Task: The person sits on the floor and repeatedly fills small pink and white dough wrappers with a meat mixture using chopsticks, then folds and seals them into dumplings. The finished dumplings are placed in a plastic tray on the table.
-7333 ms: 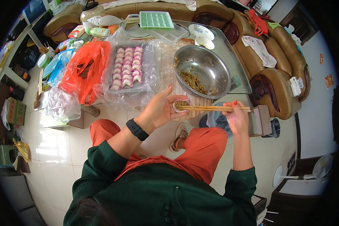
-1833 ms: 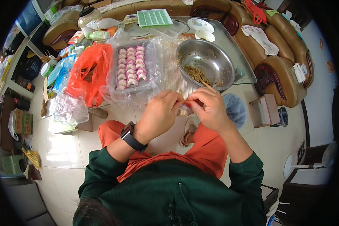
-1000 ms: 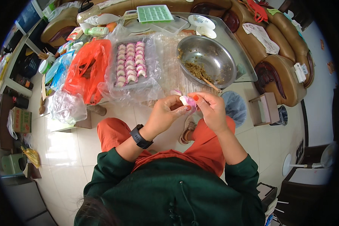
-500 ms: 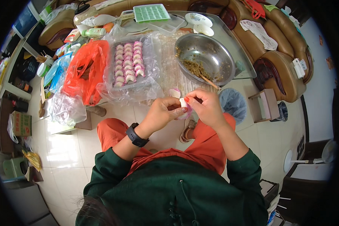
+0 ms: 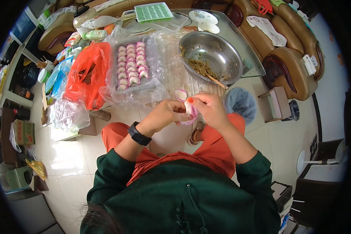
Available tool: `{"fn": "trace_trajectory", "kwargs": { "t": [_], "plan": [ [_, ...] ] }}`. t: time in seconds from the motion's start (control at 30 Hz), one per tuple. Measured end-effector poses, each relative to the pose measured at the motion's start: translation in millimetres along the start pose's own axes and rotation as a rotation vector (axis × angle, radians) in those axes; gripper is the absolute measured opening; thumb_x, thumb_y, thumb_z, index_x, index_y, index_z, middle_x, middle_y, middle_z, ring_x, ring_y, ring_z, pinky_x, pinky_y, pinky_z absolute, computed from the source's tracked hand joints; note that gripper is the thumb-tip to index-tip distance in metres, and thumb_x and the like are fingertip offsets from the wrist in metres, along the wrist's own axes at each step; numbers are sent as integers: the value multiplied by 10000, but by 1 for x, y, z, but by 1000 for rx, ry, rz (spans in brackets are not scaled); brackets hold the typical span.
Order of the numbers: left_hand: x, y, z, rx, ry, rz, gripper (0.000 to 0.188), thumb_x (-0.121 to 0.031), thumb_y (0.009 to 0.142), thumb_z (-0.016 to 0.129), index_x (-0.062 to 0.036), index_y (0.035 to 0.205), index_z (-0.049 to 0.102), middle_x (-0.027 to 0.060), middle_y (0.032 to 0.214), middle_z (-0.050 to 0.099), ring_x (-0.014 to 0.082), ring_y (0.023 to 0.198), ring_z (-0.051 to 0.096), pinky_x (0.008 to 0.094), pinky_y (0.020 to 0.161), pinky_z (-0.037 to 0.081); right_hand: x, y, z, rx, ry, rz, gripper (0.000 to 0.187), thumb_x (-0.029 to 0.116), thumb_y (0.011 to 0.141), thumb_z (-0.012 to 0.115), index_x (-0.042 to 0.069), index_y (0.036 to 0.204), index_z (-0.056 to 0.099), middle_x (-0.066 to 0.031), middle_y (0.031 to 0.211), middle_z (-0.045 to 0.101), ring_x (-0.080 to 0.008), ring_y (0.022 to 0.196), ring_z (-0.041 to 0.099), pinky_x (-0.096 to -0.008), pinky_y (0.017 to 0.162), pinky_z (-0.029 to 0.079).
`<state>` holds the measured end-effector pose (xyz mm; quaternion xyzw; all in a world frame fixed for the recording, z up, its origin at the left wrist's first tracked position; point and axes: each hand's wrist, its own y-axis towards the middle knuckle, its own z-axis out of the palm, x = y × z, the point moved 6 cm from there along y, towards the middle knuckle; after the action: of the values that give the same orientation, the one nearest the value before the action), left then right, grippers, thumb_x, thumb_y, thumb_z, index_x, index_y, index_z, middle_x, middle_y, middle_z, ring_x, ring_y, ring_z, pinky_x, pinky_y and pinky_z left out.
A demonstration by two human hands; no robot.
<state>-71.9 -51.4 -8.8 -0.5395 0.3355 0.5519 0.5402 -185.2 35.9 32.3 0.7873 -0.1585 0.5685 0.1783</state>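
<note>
Chopsticks [image 5: 217,81] have gone from the right hand [image 5: 212,111] to the bowl [image 5: 222,57]. At centre frame, the left hand [image 5: 164,116] holds a dumpling [image 5: 188,110] while the right pinches its edge: apparently sealing, which calls for small, even pinches. A wrapper [image 5: 180,94] lies just beyond, perhaps in the way; the tray [image 5: 150,62] sits upper left.

The scene is viewed from the person's head by the left of two side-by-side fisheye cameras, aimed steeply down and slightly forward. The shirt [image 5: 156,195] is seen nearest, at 6 o'clock; the left hand [image 5: 163,117] and right hand [image 5: 213,111] are framed at the centre. Beyond, at 12, the surface [image 5: 229,28] is shown, backed by the sofa [image 5: 298,43] from 10 to 2. Straight edges are bowed.
</note>
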Motion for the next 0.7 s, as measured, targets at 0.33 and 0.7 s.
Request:
{"fn": "trace_trajectory", "kwargs": {
  "t": [0.33, 0.7],
  "plan": [
    [0, 3, -8, -281, -493, 90, 153, -70, 881, 631, -30, 1027, 613, 25, 898, 615, 110, 802, 587, 255, 708, 492, -19, -12, 4, -9, 102, 32, 255, 248, 958, 563, 18, 866, 621, 32, 696, 550, -30, 607, 436, -205, 535, 358],
    [3, 3, -4, -334, -656, 212, 183, -18, 875, 622, -19, 1050, 571, 61, 958, 636, 125, 817, 616, 261, 740, 515, -25, -17, 15, -26, 280, 121, 154, 164, 924, 605, 24, 860, 616, 24, 701, 573, -34, 603, 479, -194, 532, 383]
  ]
}}
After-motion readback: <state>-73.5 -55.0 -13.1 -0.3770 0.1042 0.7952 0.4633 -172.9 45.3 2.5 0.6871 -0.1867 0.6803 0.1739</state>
